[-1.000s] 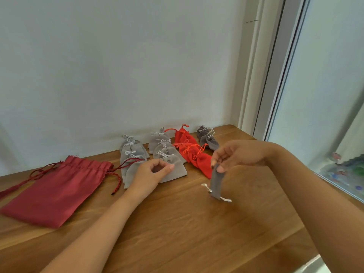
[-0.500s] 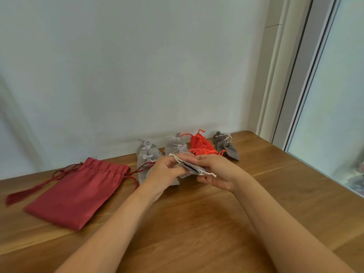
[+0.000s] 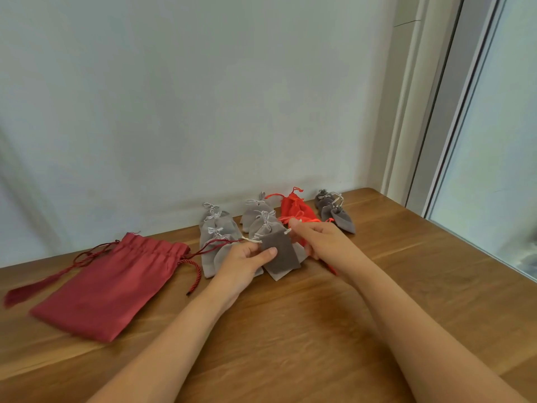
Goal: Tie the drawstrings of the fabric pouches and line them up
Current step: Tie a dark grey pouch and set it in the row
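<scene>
**Closing the dark grey pouch before the knot**

From the head view, we hold a small dark grey pouch (image 3: 279,251) just above the table (image 3: 290,338), near the lined-up pouches. Our left hand (image 3: 244,266) pinches its left edge, thumb on the front and the other fingers (image 3: 252,251) curled behind. Our right hand (image 3: 325,242) has its fingers (image 3: 299,228) closed at the pouch's top right corner, apparently on the pale drawstring (image 3: 251,240); the exact pinch is too small to tell.

We judge the step to be cinching the mouth. To do it well, we should keep the left pinch high, near the channel, pull both cord ends evenly outward so the mouth gathers without twisting, then tie close against the gathers.

The pouch is flat, rectangular and matte, like velvet, so it should flop and slide little; the cord is thin and easily lost.

Farther off, light grey pouches (image 3: 216,228), bright red pouches (image 3: 296,207) and dark grey tied pouches (image 3: 338,212) lie overlapping in columns towards the wall. At left lies a large, smooth maroon pouch (image 3: 107,286) with a twisted cord.
</scene>
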`<state>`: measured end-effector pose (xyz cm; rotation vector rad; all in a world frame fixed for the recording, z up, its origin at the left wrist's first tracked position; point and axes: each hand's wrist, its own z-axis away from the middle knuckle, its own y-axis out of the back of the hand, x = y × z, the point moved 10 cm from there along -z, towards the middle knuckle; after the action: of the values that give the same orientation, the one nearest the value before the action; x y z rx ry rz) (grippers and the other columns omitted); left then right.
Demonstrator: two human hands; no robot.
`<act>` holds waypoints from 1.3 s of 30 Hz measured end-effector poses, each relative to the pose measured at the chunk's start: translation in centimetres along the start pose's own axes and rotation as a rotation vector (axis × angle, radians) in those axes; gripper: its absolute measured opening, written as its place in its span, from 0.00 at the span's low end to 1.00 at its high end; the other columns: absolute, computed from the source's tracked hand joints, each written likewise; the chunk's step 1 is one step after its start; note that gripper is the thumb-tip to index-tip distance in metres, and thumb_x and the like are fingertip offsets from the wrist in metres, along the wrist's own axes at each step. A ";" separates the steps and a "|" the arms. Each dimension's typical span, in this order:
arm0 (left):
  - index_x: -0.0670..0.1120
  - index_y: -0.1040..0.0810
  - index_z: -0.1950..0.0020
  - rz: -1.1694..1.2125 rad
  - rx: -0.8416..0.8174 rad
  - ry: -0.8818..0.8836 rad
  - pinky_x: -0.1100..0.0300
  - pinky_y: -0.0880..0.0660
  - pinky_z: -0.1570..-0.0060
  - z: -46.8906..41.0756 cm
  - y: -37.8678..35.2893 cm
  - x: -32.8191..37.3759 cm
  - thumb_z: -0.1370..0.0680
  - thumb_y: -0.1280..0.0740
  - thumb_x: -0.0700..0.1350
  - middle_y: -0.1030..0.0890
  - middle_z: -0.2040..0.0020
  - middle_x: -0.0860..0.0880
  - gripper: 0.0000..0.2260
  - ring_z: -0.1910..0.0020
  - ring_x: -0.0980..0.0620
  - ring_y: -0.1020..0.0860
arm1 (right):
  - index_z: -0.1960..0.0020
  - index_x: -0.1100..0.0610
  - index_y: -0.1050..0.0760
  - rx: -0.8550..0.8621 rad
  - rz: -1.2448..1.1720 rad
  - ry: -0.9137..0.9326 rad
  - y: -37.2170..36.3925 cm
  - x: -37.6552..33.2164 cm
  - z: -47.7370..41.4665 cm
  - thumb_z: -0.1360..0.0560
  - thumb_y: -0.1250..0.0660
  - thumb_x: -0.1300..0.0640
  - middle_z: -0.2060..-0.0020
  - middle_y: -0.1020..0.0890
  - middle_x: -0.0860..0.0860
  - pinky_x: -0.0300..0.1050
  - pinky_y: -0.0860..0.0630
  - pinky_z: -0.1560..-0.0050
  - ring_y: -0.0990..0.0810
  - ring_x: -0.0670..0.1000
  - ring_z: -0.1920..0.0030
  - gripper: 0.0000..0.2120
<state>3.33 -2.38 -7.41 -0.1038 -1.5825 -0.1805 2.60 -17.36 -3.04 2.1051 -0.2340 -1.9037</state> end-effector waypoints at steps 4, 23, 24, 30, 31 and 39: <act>0.46 0.17 0.48 -0.024 -0.013 0.007 0.57 0.24 0.42 0.1 -0.1 -0.2 0.24 0.31 0.42 0.15 0.51 0.49 0.06 0.46 0.51 0.19 | 0.51 0.57 0.16 -0.129 0.005 0.067 -2.1 -1.5 0.3 0.25 0.30 0.51 0.63 0.18 0.44 0.29 0.30 0.67 0.25 0.34 0.69 0.10; 0.42 0.17 0.50 0.147 0.074 -0.074 0.62 0.22 0.48 0.0 0.9 0.3 0.22 0.34 0.41 0.15 0.54 0.47 0.06 0.51 0.52 0.18 | 0.63 0.54 0.29 0.086 0.339 0.222 -2.3 -0.4 0.1 0.21 0.35 0.55 0.69 0.27 0.44 0.31 0.34 0.66 0.30 0.39 0.69 0.12; 0.41 0.17 0.51 0.193 0.080 -0.062 0.62 0.22 0.48 -0.1 1.1 0.2 0.22 0.34 0.40 0.15 0.54 0.46 0.06 0.52 0.51 0.18 | 0.61 0.57 0.26 0.095 0.316 0.214 -2.2 -0.2 0.0 0.22 0.33 0.54 0.68 0.24 0.46 0.31 0.33 0.66 0.28 0.38 0.69 0.10; 0.40 0.18 0.54 0.417 0.089 0.033 0.63 0.22 0.52 0.0 1.5 -0.1 0.24 0.34 0.38 0.16 0.55 0.44 0.05 0.54 0.51 0.18 | 0.55 0.55 0.16 0.098 -0.397 -0.014 -2.0 2.4 -0.7 0.25 0.30 0.60 0.56 0.14 0.54 0.43 0.19 0.52 0.16 0.52 0.50 0.04; 0.41 0.18 0.56 0.436 0.091 0.045 0.62 0.22 0.51 0.0 1.4 -0.1 0.24 0.34 0.38 0.15 0.56 0.44 0.05 0.56 0.52 0.18 | 0.54 0.56 0.16 0.085 -0.469 -0.044 -2.3 2.7 -0.7 0.23 0.32 0.59 0.55 0.14 0.54 0.42 0.19 0.53 0.16 0.51 0.50 0.06; 0.41 0.22 0.56 0.614 0.085 0.084 0.54 0.26 0.41 -0.2 2.4 -0.4 0.28 0.33 0.39 0.15 0.57 0.46 0.03 0.54 0.52 0.18 | 0.54 0.57 0.20 0.146 -0.893 -0.106 -1.0 2.5 -0.8 0.19 0.40 0.55 0.61 0.14 0.51 0.42 0.25 0.44 0.15 0.45 0.57 0.12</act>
<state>3.95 -0.02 -7.70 -0.4998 -1.4060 0.3576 3.60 -17.15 -5.67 2.4353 0.6850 -2.5100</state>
